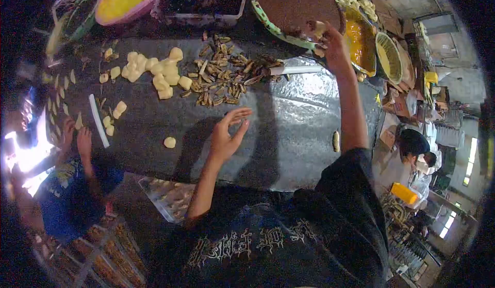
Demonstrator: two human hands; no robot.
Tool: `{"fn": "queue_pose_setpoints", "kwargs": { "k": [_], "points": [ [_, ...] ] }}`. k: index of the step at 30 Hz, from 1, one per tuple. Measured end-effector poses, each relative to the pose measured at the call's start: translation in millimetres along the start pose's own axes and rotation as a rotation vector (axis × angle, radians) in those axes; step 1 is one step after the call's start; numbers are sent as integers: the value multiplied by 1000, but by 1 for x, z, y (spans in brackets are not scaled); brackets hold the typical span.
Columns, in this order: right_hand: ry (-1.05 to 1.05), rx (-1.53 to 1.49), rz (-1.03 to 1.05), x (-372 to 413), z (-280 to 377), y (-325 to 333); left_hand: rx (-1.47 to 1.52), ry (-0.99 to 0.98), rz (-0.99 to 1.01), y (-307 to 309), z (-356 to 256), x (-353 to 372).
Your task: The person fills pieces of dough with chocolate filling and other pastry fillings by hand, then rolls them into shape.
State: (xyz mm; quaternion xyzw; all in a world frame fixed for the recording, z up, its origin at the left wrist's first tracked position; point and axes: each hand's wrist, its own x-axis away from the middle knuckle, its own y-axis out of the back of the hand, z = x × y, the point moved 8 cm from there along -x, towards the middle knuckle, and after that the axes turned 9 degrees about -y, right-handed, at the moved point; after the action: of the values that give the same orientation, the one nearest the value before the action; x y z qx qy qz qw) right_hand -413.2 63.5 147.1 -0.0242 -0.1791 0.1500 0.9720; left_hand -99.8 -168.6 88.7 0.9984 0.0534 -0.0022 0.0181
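My left hand (229, 137) hovers over the dark tabletop (221, 166), palm down, with its thumb apart from the fingers and nothing in it. My right hand (332, 43) reaches to the near rim of a green-edged basin (273, 27) filled with smooth brown paste (296, 4). Its fingers are bent around a small brownish lump that I cannot make out. Between the hands lies a white rod (296, 70) on a shiny, wet-looking patch. Left of it spreads a heap of small brown elongated pieces (221, 76), beside pale dough lumps (165, 74).
A co-worker's hands (77, 136) work at the left, near a second white rod (98, 120) and rows of pale slips. A tray of orange liquid (359, 43), a yellow-filled basket (388, 56) and a dark crate (203, 17) line the far side. One dough ball (169, 142) lies nearer.
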Motion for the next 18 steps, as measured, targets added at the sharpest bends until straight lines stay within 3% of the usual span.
{"fn": "queue_pose_setpoints", "kwargs": {
  "k": [3, 5, 6, 8, 9, 11, 13, 15, 18],
  "points": [
    [-9, -617, 138, 49, -21, -14, 98, -65, -36, -28, -10, -19],
    [-163, -737, 319, 116, -13, -60, 274, -53, -67, -55, -19, -33],
    [-185, -887, 290, 147, -27, -77, 417, -10, -76, -71, -27, -37],
    [-184, -947, 466, 190, -56, -101, 661, 132, -148, -95, -45, -29],
    [-147, -848, 674, 209, -69, -110, 659, 174, -107, -100, -54, -20],
    [-183, -751, 270, 243, -87, -111, 692, 218, -80, -107, -56, 2],
    [-22, -420, 265, 267, -83, -94, 762, 225, -114, -114, -49, 23],
    [79, -139, 151, 287, -79, -70, 862, 195, -319, -118, -51, 43],
    [238, 292, 31, 316, -67, -51, 1223, 83, -323, -137, -76, 57]
  ]
}}
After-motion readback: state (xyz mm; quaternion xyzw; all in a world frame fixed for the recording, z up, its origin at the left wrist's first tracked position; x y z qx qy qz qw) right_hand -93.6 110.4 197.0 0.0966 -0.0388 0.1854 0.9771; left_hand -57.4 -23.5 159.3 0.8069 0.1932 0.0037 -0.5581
